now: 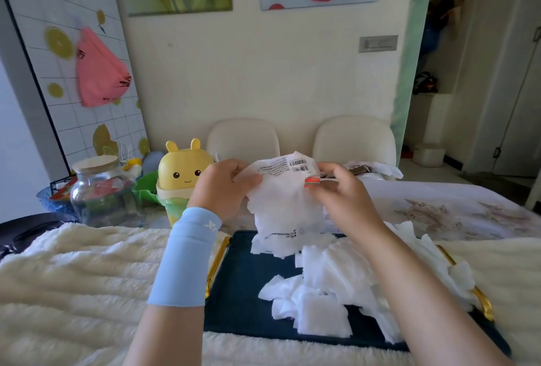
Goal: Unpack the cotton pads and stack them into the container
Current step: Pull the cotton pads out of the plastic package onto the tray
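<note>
Head view: my left hand (225, 187) and right hand (339, 193) are apart, each gripping one top corner of the bag (284, 204).
Done: cotton pads (322, 286) lie loose on the tray (234, 292).
Left: stacking, none yet.
Container: probably the glass jar (99, 190), lid on.
Unclear: whether any pads are left inside the bag.

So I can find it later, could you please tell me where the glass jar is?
In the head view, the glass jar stands far left, beside the yellow bin.
</note>
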`<state>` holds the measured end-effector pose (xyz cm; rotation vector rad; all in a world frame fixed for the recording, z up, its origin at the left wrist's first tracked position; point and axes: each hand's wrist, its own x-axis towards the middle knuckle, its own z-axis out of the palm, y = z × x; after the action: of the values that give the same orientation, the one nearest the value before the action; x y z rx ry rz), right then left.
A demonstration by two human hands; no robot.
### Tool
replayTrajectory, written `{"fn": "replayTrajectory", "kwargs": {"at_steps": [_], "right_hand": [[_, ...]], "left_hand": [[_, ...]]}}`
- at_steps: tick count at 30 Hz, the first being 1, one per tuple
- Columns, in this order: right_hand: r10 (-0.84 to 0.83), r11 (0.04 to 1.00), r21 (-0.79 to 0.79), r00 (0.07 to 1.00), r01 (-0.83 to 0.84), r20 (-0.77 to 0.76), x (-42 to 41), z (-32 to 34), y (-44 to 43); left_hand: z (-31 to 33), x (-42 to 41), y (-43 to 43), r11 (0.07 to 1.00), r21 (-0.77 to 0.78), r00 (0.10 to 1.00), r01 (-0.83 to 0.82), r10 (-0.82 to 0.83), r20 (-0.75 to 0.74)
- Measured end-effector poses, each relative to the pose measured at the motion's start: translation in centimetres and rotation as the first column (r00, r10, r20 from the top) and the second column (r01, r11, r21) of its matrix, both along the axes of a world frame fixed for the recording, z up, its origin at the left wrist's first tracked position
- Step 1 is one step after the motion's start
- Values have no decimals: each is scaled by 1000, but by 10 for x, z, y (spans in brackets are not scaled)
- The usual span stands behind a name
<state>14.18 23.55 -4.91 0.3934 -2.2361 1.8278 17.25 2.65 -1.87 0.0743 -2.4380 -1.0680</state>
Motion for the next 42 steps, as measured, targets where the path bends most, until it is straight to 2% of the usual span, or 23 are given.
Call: {"fn": "replayTrajectory", "kwargs": {"at_steps": [3, 5, 7, 9, 10, 12, 15, 19, 21, 24, 26, 28, 30, 31, 34, 35, 37, 39, 42], "right_hand": [[89, 991, -101, 994, -82, 66, 0, 9, -5], [65, 985, -164, 996, -55, 58, -3, 14, -10], [9, 987, -162, 999, -2, 40, -7, 19, -15], [0, 976, -216, 999, 11, 50, -10, 22, -19], [-8, 970, -243, 999, 20, 51, -12, 23, -22], [-72, 969, -236, 997, 74, 17, -13, 23, -26], [-108, 969, -233, 991, 87, -80, -11, 18, -33], [2, 987, -160, 999, -8, -43, -6, 11, -30], [-110, 989, -110, 992, 103, -57, -9, 9, -27], [-243, 961, -159, 967, 228, -80, -10, 9, -24], [-181, 971, -175, 980, 165, -84, -7, 10, -22], [-58, 994, -100, 997, 53, -43, -5, 9, -22], [-36, 999, 0, 999, 36, -19, -7, 6, -19], [-57, 998, -1, 998, 57, -18, -7, 6, -18], [-145, 989, -39, 987, 143, -68, -9, 5, -12], [-143, 989, -51, 986, 139, -87, -9, 5, -11], [-86, 992, -104, 992, 76, -90, -9, 6, -11], [-62, 993, -103, 997, 57, -47, -10, 5, -9], [-108, 994, -4, 994, 108, -4, -12, 4, -4]], "left_hand": [[-1, -1, -5, 1000, 11, 993, -1, 2, -120], [2, 0, -6, 996, 82, 984, 15, 0, -177], [3, 2, -8, 967, 248, 979, 49, 2, -203], [1, 4, -12, 861, 476, 981, 179, -117, -157], [-1, 3, -13, 814, 539, 977, 214, -190, -100], [-9, 0, -15, 853, 486, 968, 189, -245, 55], [-17, -5, -15, 942, 327, 975, 76, -139, 173], [-21, -11, -16, 934, 350, 991, 76, -110, 77], [-21, -12, -13, 926, 365, 994, 99, -112, 16], [-20, -13, -6, 914, 394, 994, 96, -65, -91], [-20, -13, -3, 915, 401, 990, 53, 3, -139], [-19, -14, -2, 921, 389, 980, -12, 87, -176], [-16, -13, -2, 923, 384, 980, -28, 101, -171], [-13, -11, -3, 926, 376, 989, -4, 60, -135], [-10, -3, -6, 921, 361, 984, 148, -174, 40], [-11, -2, -7, 930, 329, 980, 166, -193, 50], [-13, -3, -7, 951, 290, 994, 107, -112, -3], [-14, -4, -5, 933, 352, 997, 75, -63, -47], [-16, -4, -2, 840, 519, 986, 160, -163, -40]]}}
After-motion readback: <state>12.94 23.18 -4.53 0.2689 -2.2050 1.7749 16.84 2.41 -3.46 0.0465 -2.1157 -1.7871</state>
